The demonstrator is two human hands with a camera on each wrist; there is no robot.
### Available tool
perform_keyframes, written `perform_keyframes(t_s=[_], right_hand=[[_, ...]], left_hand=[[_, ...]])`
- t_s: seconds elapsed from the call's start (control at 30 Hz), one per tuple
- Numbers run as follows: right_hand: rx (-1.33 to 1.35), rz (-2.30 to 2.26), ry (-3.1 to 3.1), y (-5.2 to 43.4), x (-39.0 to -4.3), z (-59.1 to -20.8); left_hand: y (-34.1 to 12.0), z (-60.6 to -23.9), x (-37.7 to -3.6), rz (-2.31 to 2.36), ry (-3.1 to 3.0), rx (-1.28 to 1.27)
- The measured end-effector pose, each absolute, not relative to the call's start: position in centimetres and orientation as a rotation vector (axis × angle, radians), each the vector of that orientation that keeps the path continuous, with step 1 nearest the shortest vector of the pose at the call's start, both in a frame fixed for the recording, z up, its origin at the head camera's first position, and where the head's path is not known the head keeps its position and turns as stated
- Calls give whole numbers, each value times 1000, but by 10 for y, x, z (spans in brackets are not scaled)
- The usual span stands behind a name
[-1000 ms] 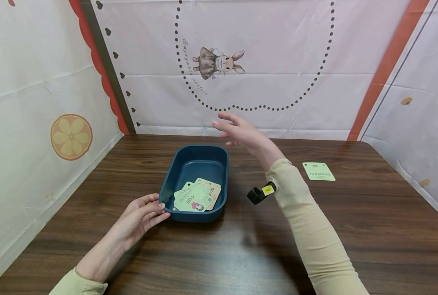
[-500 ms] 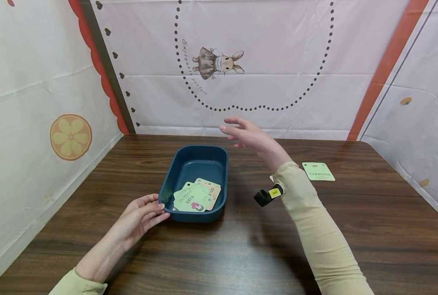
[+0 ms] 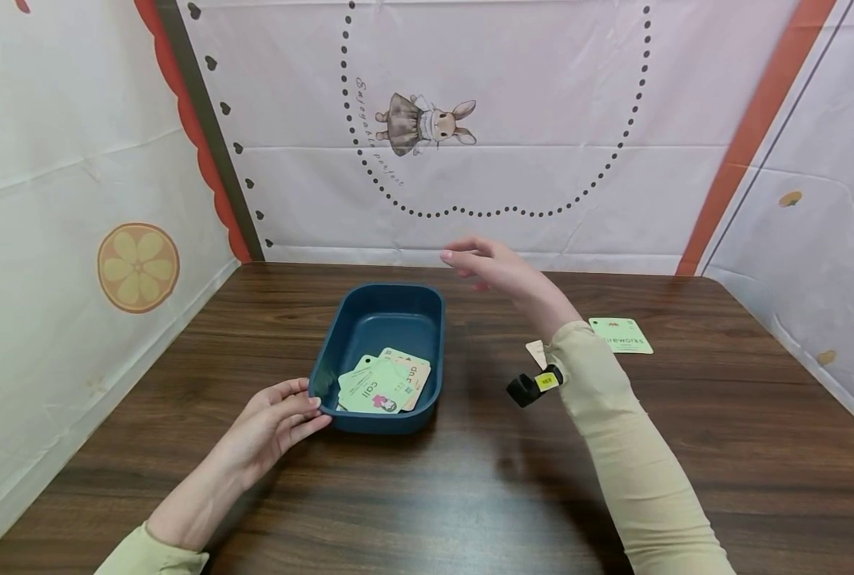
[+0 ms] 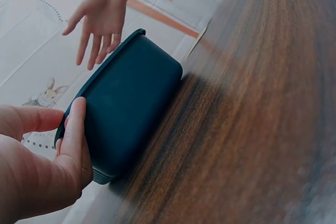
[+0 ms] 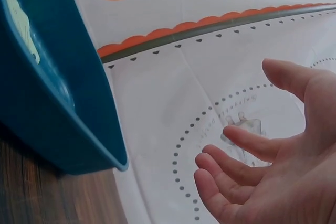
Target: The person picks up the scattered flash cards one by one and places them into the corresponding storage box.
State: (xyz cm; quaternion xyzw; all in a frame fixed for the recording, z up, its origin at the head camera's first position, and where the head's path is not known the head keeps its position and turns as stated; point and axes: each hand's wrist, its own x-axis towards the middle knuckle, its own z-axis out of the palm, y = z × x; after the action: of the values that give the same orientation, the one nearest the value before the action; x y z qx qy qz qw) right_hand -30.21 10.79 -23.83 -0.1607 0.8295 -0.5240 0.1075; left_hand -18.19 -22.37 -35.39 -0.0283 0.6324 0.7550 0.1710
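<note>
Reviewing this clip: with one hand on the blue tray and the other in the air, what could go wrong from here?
The right hand hangs open and empty beside the blue tray's far corner; swinging toward the fireworks card, its sleeve might brush that card. The left hand only touches the tray's near corner, so a knock could slide the tray and shift the loose cards.

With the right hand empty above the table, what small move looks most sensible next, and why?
Probably swing the right hand over to the pale green "fireworks" card lying alone on the dark wooden table. That hand is open and holds nothing, the dark blue plastic tray already holds similar cards, and the left hand touches its near corner.
</note>
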Motion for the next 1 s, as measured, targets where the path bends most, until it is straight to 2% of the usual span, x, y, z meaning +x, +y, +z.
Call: perform_keyframes(t_s=[1.0], right_hand=[[-342,-1445,2540,157,-304,-271]], left_hand=[[-224,-354,-183,2143,1796,-90]])
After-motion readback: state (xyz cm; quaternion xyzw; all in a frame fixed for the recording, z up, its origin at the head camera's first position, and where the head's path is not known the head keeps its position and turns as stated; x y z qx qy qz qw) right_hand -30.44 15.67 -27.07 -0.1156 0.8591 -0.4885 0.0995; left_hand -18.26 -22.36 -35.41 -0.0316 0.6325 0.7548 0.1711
